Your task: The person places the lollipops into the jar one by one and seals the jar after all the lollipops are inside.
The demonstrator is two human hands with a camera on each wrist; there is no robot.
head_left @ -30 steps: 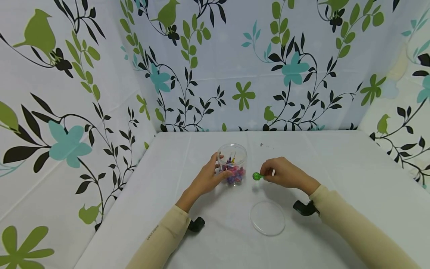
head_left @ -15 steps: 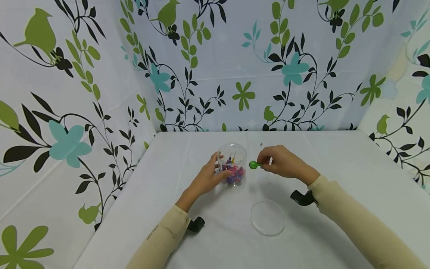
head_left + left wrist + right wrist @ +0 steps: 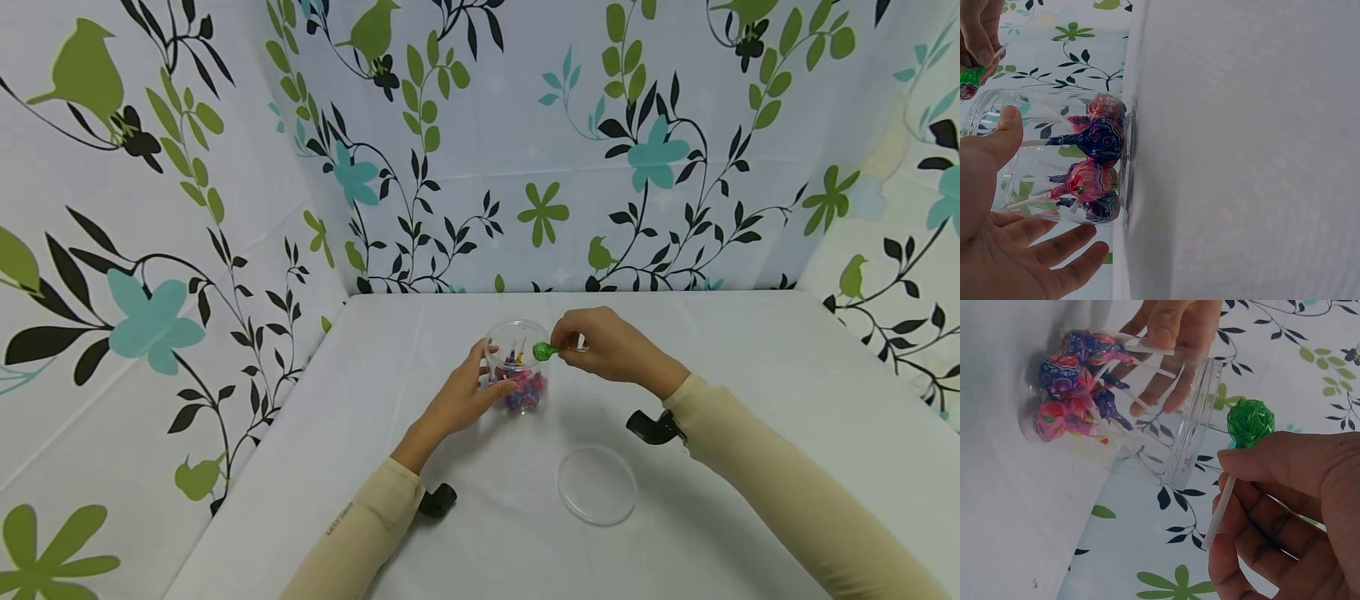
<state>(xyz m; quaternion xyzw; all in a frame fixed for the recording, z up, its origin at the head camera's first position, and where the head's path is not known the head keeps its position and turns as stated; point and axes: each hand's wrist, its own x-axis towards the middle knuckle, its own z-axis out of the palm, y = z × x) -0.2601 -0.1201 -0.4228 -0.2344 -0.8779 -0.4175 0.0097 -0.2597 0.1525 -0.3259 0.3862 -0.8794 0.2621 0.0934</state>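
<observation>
A clear plastic jar (image 3: 516, 383) stands upright with several wrapped lollipops (image 3: 1094, 178) inside, in pink, purple and red wrappers with white sticks. My left hand (image 3: 468, 392) holds the jar from the left, thumb on the near side and fingers round the far side. My right hand (image 3: 611, 346) pinches the white stick of a green-wrapped lollipop (image 3: 1250, 422) between thumb and fingers. In the head view the green lollipop's head (image 3: 542, 351) overlaps the jar's right rim. The right wrist view has it just outside the open mouth.
A round clear lid (image 3: 597, 485) lies flat on the white-covered table (image 3: 510, 542), in front of the jar. Dark wrist cameras (image 3: 654, 427) stick out below both sleeves. Patterned curtains (image 3: 480, 150) hang behind and along the sides.
My right hand has moved up and left, bringing the green lollipop from beside the jar to its rim. My left hand and the jar have stayed put.
</observation>
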